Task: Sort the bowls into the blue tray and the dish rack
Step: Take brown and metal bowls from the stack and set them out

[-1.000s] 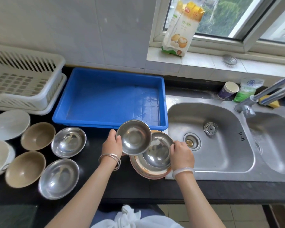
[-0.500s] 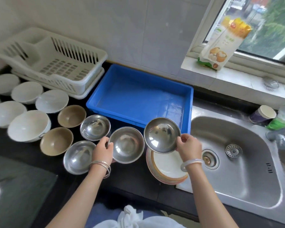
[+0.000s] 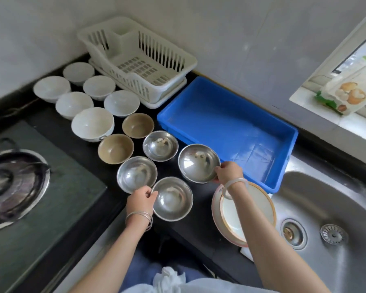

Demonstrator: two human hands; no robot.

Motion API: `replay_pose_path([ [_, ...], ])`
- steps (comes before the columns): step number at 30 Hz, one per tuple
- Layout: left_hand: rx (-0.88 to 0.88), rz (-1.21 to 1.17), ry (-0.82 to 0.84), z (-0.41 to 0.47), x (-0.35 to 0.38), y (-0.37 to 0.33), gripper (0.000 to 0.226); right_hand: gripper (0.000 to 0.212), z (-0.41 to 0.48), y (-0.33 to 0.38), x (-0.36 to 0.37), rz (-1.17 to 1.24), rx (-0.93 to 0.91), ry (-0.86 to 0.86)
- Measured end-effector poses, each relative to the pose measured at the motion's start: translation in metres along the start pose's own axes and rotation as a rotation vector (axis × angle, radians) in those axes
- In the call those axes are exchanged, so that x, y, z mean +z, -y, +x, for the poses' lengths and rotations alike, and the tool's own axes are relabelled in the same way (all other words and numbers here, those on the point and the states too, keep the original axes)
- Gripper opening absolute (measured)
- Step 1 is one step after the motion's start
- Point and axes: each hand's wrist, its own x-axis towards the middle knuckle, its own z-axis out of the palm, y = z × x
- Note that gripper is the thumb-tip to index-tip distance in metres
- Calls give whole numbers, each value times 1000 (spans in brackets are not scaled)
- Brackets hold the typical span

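Note:
My left hand [image 3: 140, 199] pinches the left rim of a steel bowl [image 3: 172, 199] on the black counter near its front edge. My right hand [image 3: 228, 172] holds the right rim of a second steel bowl [image 3: 198, 163], just in front of the blue tray [image 3: 287, 144]. Two more steel bowls [image 3: 160, 146] [image 3: 136, 174] sit beside them. Behind those stand two brown bowls [image 3: 137, 125] [image 3: 115, 148] and several white bowls [image 3: 92, 124]. The white dish rack [image 3: 173, 60] stands at the back by the wall. Both the tray and the rack hold nothing.
A pink-rimmed plate stack [image 3: 249, 216] rests at the sink's [image 3: 334, 204] left edge, under my right forearm. A gas stove burner [image 3: 11, 182] fills the left. A flour packet [image 3: 347, 92] stands on the window sill at right.
The view has swung left. My left hand has brought its steel bowl down to the counter's front; my right hand has carried the other steel bowl left off the plates, beside the tray.

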Motion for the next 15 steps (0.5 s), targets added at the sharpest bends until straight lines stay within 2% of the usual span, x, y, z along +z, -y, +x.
replay_pose_path([
  [4,-9,7,-18,3,4,6,21,15,10,10,10,-154,29,105],
  [9,15,14,-7,7,7,11,23,18,17,13,23,-250,65,116],
  [12,42,17,-13,10,7,11,23,30,20,13,27,-204,96,152],
  [15,56,19,-27,11,8,8,20,26,21,14,27,-128,176,173],
])
